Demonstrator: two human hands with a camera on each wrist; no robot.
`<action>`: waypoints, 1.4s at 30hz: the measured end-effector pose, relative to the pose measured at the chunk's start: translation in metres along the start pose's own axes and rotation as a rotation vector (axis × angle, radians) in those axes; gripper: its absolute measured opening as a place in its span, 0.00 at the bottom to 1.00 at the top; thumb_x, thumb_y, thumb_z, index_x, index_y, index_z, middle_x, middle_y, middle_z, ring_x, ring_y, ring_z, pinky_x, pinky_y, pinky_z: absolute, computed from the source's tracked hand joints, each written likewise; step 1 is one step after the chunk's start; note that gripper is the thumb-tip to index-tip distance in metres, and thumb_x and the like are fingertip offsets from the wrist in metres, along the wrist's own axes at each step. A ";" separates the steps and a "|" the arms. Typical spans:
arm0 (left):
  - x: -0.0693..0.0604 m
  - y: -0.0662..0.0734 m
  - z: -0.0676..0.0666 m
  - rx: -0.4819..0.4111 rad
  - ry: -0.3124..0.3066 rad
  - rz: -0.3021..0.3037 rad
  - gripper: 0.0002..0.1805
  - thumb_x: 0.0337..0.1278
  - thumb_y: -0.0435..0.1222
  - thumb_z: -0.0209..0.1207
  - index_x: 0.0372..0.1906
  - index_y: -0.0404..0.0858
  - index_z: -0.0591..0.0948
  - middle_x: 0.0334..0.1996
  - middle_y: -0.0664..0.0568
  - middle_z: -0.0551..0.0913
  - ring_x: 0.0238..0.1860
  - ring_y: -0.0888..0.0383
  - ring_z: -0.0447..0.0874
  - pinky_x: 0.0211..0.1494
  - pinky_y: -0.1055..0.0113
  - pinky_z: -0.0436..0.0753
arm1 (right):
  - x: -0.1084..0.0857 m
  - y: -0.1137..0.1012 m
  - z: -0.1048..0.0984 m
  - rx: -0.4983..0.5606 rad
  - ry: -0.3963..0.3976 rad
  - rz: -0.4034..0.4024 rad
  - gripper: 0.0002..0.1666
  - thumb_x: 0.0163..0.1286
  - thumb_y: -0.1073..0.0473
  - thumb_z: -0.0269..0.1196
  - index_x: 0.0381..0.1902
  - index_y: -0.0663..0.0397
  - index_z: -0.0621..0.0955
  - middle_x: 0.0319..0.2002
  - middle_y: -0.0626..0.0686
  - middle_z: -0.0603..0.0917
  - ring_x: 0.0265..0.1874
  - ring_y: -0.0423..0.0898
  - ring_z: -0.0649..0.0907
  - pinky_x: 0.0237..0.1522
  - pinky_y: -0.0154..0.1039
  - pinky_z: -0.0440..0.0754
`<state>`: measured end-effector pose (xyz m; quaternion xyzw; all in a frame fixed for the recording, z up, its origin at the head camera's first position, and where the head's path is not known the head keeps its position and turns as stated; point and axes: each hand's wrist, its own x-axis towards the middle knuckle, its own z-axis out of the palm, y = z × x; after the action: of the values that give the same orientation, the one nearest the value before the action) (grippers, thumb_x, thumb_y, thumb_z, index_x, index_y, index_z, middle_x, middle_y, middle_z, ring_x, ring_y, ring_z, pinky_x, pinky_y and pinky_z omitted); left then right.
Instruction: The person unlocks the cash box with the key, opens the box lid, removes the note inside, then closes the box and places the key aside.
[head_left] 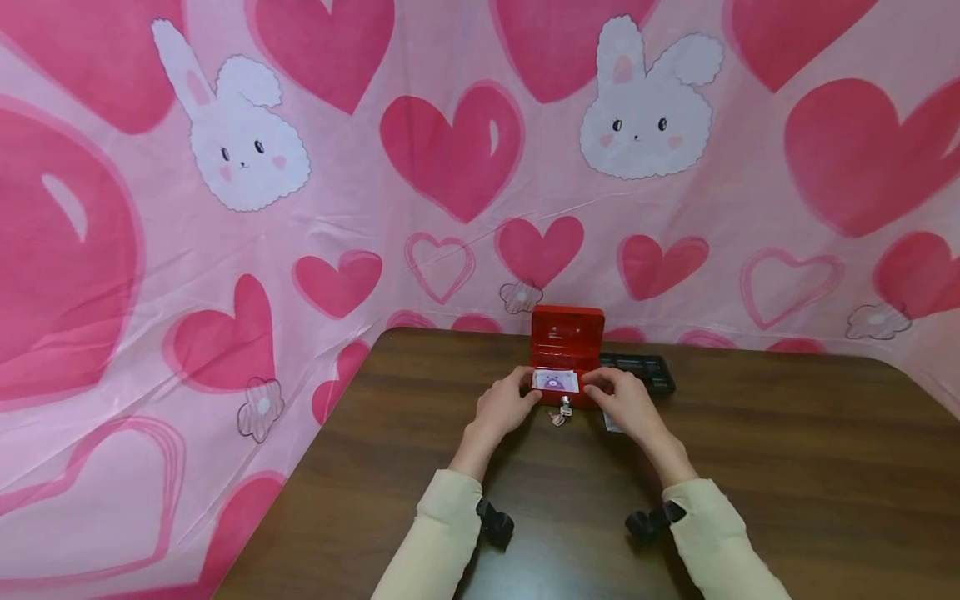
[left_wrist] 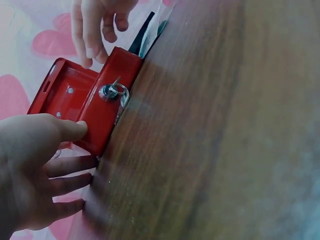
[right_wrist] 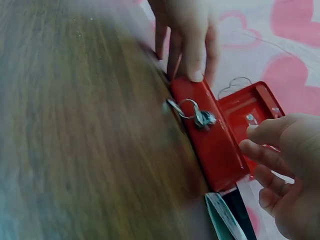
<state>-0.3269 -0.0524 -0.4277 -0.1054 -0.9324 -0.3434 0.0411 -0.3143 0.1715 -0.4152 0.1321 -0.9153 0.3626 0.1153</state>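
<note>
The red box (head_left: pixel 567 357) stands open near the table's (head_left: pixel 795 467) far edge, a purple picture card (head_left: pixel 555 381) inside, keys (head_left: pixel 557 418) at its lock. The left hand (head_left: pixel 506 406) touches its left end, fingers straight; the right hand (head_left: pixel 628 403), unclenched, bends loosely over the right rim. A compartmented black tray (head_left: pixel 654 372) lies beside it.

We cannot make out the fine print on the purple card (head_left: pixel 556 382); in both wrist views the front wall of the red box (head_left: pixel 551 400) hides it. The right grip (head_left: pixel 618 397) covers part of a flat packet (head_left: pixel 612 423) (its contents escape us) and of the black tray (head_left: pixel 669 386). The right wrist view blurs the tabletop (right_wrist: pixel 90 130), and its top edge cuts the left grip (right_wrist: pixel 187 32).
</note>
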 end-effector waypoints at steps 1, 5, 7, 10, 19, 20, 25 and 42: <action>0.000 0.000 0.000 -0.005 -0.001 0.000 0.26 0.66 0.47 0.59 0.68 0.48 0.73 0.61 0.51 0.82 0.59 0.49 0.81 0.61 0.44 0.77 | 0.001 -0.001 0.001 -0.005 0.003 -0.007 0.13 0.70 0.59 0.62 0.49 0.59 0.85 0.49 0.62 0.87 0.48 0.59 0.83 0.57 0.60 0.78; 0.001 0.000 0.001 -0.021 -0.006 0.002 0.26 0.67 0.47 0.59 0.68 0.49 0.73 0.61 0.51 0.81 0.59 0.49 0.81 0.61 0.43 0.76 | 0.007 -0.004 0.006 -0.030 0.004 -0.033 0.11 0.68 0.61 0.63 0.46 0.59 0.86 0.47 0.62 0.87 0.48 0.60 0.83 0.58 0.60 0.77; 0.001 0.000 0.001 -0.021 -0.009 -0.001 0.26 0.67 0.47 0.59 0.68 0.49 0.73 0.61 0.51 0.81 0.60 0.49 0.80 0.61 0.44 0.76 | 0.010 -0.005 0.007 -0.042 -0.012 -0.038 0.11 0.68 0.61 0.63 0.46 0.59 0.86 0.47 0.62 0.87 0.48 0.60 0.82 0.58 0.61 0.77; 0.001 -0.002 0.001 -0.020 -0.008 -0.001 0.26 0.66 0.47 0.59 0.68 0.49 0.73 0.62 0.51 0.81 0.59 0.49 0.81 0.61 0.44 0.76 | 0.014 -0.007 0.007 -0.064 -0.032 -0.030 0.12 0.68 0.61 0.63 0.47 0.58 0.85 0.48 0.63 0.86 0.47 0.60 0.82 0.58 0.61 0.77; 0.001 -0.002 -0.001 -0.016 -0.011 -0.008 0.26 0.66 0.47 0.60 0.67 0.49 0.73 0.62 0.51 0.81 0.59 0.49 0.81 0.61 0.44 0.76 | 0.029 -0.006 0.007 -0.059 -0.092 0.021 0.13 0.69 0.59 0.63 0.48 0.59 0.85 0.50 0.63 0.86 0.49 0.60 0.82 0.60 0.61 0.77; 0.000 -0.002 -0.001 -0.016 -0.011 -0.007 0.26 0.66 0.47 0.60 0.67 0.49 0.73 0.62 0.51 0.81 0.59 0.49 0.81 0.61 0.43 0.77 | 0.030 -0.005 0.006 -0.063 -0.100 0.024 0.13 0.69 0.59 0.63 0.47 0.59 0.85 0.49 0.63 0.86 0.49 0.59 0.82 0.60 0.60 0.77; -0.001 0.000 -0.001 -0.015 -0.014 -0.005 0.25 0.67 0.47 0.59 0.67 0.49 0.73 0.62 0.51 0.81 0.60 0.49 0.81 0.61 0.44 0.77 | 0.038 -0.004 0.005 -0.104 -0.145 0.041 0.14 0.69 0.57 0.63 0.48 0.58 0.85 0.48 0.62 0.87 0.44 0.56 0.82 0.56 0.57 0.81; 0.000 -0.002 0.000 -0.016 -0.002 0.005 0.26 0.66 0.46 0.60 0.67 0.48 0.74 0.61 0.51 0.82 0.59 0.49 0.81 0.61 0.43 0.77 | 0.045 -0.009 0.012 -0.238 -0.238 0.052 0.16 0.68 0.56 0.64 0.49 0.58 0.85 0.47 0.60 0.88 0.41 0.53 0.84 0.57 0.57 0.81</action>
<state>-0.3268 -0.0538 -0.4285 -0.1082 -0.9295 -0.3504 0.0400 -0.3551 0.1498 -0.4037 0.1356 -0.9621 0.2364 0.0117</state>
